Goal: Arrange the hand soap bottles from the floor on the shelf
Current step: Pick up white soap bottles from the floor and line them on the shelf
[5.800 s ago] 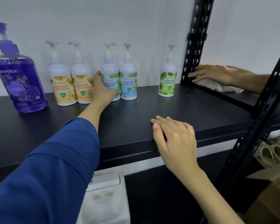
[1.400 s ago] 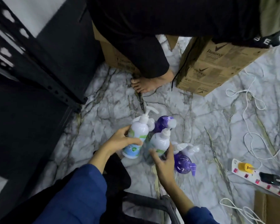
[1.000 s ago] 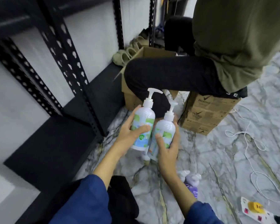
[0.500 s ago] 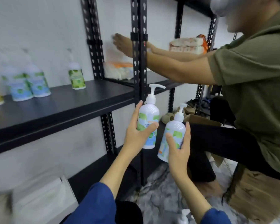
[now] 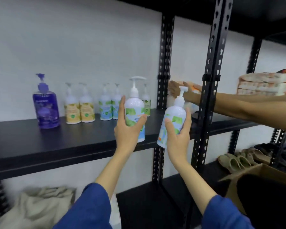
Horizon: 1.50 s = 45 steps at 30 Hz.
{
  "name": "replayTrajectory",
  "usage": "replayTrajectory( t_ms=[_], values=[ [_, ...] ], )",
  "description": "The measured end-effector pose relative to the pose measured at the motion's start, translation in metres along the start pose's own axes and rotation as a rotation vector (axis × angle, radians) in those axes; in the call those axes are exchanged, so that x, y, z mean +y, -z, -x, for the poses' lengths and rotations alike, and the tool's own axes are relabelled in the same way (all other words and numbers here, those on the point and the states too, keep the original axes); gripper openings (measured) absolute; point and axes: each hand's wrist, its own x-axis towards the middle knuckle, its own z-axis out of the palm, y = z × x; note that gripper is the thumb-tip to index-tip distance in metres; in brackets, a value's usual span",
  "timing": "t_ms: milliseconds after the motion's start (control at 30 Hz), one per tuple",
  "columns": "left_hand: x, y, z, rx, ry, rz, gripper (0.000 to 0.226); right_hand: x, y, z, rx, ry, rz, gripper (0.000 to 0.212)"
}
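Two white plastic pump bottles of hand soap with green-leaf labels were held in the air in front of the black shelf board (image 5: 69,138), one per hand. The left-hand white pump bottle (image 5: 135,111) stood upright, its base level with the shelf's front edge. The left hand (image 5: 126,129) gripped it from the near side: fingers (image 5: 121,111) up the bottle's left flank, thumb across the label on the right. The right-hand white pump bottle (image 5: 173,119) tilted, top leaning right, base below the shelf edge and just left of the black perforated upright (image 5: 205,100). The right hand (image 5: 177,136) wrapped it from below, thumb on the near face, fingers curled round the right side. The two bottles were near each other but apart.

Standing on the shelf against the white wall, left to right: a purple translucent pump bottle (image 5: 45,104), a touching pair of white pump bottles with yellow labels (image 5: 79,109), a touching pair of white pump bottles with blue-green labels (image 5: 110,108), and a single white pump bottle with a green label (image 5: 146,103), partly hidden behind the left-hand bottle.

In the next bay, another person's forearm (image 5: 238,106) reached in from the right to a package on that shelf; contents blurred. Stacked orange-and-white packs (image 5: 264,85) lay further right. Below: beige slippers (image 5: 234,161), an open cardboard box (image 5: 248,177) whose contents could not be told, and a crumpled beige cloth (image 5: 40,204) at lower left.
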Motion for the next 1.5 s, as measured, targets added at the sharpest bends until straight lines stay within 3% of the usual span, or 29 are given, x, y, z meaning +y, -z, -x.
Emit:
replayTrajectory(
  t_ms=[433,667,900,1067,1300,1500],
  values=[
    [-0.049,0.07,-0.103,0.232,-0.073,-0.172,0.08,0.059,-0.148,-0.079,-0.435,0.083,0.221,0.079],
    [-0.075,0.066,-0.136,0.257,-0.044,-0.213,0.079,0.105,-0.176,-0.096,-0.614,0.033,0.265,0.058],
    [-0.085,0.072,-0.138,0.235,-0.072,-0.254,0.08,0.115,-0.181,-0.096,-0.627,0.029,0.313,0.066],
    [-0.087,0.075,-0.137,0.256,-0.071,-0.288,0.08,0.114,-0.177,-0.093,-0.558,0.099,0.457,0.098],
    [-0.087,0.075,-0.138,0.246,-0.082,-0.334,0.08,0.117,-0.175,-0.096,-0.626,-0.06,0.32,0.082],
    [-0.09,0.075,-0.139,0.203,-0.091,-0.362,0.08,0.116,-0.178,-0.093,-0.61,-0.035,0.341,0.096]
  ],
)
